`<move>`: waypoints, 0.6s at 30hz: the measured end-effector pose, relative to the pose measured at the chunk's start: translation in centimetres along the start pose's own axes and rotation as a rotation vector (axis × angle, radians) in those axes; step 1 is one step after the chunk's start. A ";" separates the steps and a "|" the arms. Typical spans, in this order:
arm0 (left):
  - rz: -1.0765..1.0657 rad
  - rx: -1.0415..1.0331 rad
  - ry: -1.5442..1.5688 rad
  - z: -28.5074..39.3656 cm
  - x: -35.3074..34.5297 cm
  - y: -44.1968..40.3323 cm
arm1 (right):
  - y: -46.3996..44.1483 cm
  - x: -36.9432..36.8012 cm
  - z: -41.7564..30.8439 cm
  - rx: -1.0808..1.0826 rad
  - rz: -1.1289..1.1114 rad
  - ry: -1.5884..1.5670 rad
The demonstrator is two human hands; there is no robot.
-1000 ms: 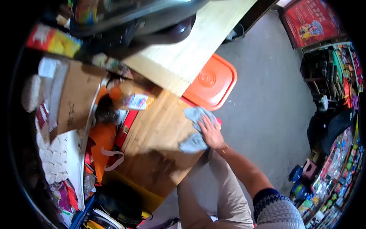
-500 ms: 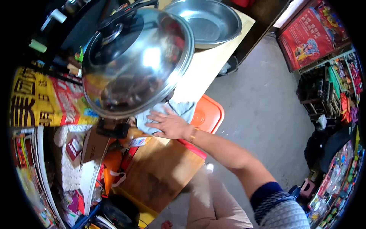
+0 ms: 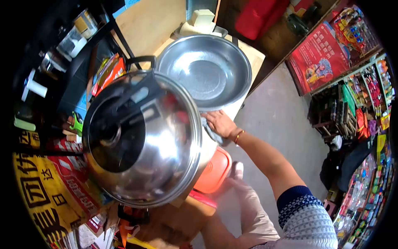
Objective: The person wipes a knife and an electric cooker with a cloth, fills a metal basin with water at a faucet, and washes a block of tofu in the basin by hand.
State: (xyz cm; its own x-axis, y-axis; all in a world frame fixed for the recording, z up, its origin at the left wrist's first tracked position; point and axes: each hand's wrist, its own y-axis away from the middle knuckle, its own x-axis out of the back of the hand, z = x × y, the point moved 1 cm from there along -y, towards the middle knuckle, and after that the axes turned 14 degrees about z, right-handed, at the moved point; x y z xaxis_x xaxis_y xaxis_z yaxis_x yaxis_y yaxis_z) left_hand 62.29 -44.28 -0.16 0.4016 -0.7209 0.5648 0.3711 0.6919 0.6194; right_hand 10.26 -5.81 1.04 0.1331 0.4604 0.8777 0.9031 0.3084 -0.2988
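Observation:
My right hand (image 3: 220,124) presses on a grey-blue cloth (image 3: 212,133), its fingertips just below the rim of a wide steel basin (image 3: 203,76). The cloth lies on a pale wooden table (image 3: 257,54), bunched under the palm and partly hidden. Left of the hand stands a large pan with a shiny domed lid (image 3: 166,145), which has a dark centre and a black knob. My left hand is out of view.
An orange-red lid (image 3: 213,170) lies below the table's edge, near a lower wooden surface (image 3: 174,220). A black rack with jars (image 3: 71,43) stands at left. A red poster (image 3: 317,60) and packed shelves (image 3: 369,182) are at right.
My right hand has moved with the cloth from the lower wooden surface up to the pale table, then along its edge to the basin. The view has shifted, showing more of the basin and pan.

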 end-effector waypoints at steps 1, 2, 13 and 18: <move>-0.062 -0.009 0.036 -0.7 -2.4 -1.3 | -0.2 0.3 0.0 0.002 -0.036 -0.009; -0.143 0.008 0.090 -1.9 -5.0 -2.5 | -0.3 0.5 -0.1 -0.027 -0.057 -0.010; -0.093 -0.448 0.627 41.0 -36.5 11.3 | -2.5 8.3 2.5 0.117 -0.631 -0.196; -0.003 0.032 0.779 47.4 -43.3 9.0 | 6.7 11.3 13.6 -0.225 -0.400 -0.576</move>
State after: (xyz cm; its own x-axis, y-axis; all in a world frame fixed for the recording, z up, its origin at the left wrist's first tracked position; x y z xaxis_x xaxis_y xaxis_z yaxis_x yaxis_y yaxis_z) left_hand 8.54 -8.72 6.77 0.8774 -0.4791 0.0245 0.3533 0.6798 0.6426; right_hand 12.25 12.75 3.89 -0.4033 0.7320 0.5491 0.9080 0.3944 0.1411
